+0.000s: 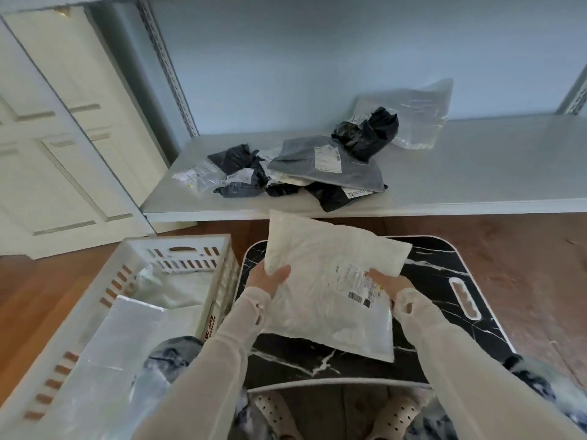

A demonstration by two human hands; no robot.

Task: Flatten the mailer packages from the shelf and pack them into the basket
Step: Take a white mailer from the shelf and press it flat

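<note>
Held item: white padded mailer (pixel 327 290) with a printed label, raised over the black marble-patterned tray table (pixel 428 262).
Left hand (pixel 270 279): gripped the mailer's left edge, thumb on top.
Right hand (pixel 389 282): gripped the right edge, thumb on the label.
Basket: white slotted plastic basket (pixel 190 249), left of the table, held pale mailers.
Shelf: pale grey shelf (pixel 476 173) carried a pile of grey, black and clear mailers (pixel 317 166).

Fingers of left hand (pixel 271 281) & right hand (pixel 390 285) mostly hidden under white mailer (pixel 324 268). Label (pixel 359 281) txt too small to read. Basket (pixel 178 241) cut off at btm-left edge.
</note>
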